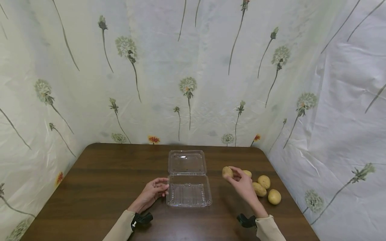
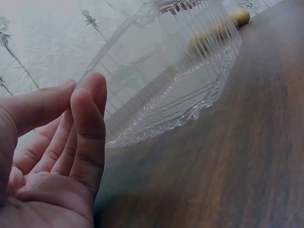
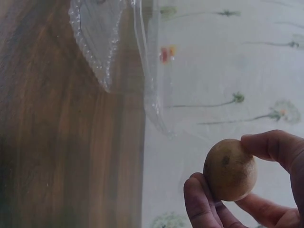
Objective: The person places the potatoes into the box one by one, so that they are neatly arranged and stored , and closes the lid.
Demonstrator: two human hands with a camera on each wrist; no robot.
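Note:
A clear plastic clamshell container [image 1: 189,205] lies on the table with its lid [image 1: 187,163] folded back, away from me. My left hand [image 1: 152,193] is at the container's left side. In the left wrist view, its thumb and fingertips [image 2: 89,102] pinch the container's rim. My right hand [image 1: 242,185] grips a small potato [image 1: 227,172] between thumb and fingers, to the right of the container. The right wrist view shows this potato [image 3: 230,170] held at the fingertips, with a dark spot on its skin.
Several loose potatoes [image 1: 274,196] lie on the brown wooden table [image 1: 114,174] beyond and to the right of my right hand, one partly hidden behind it. A floral-patterned curtain [image 1: 156,117] surrounds the table's back and sides.

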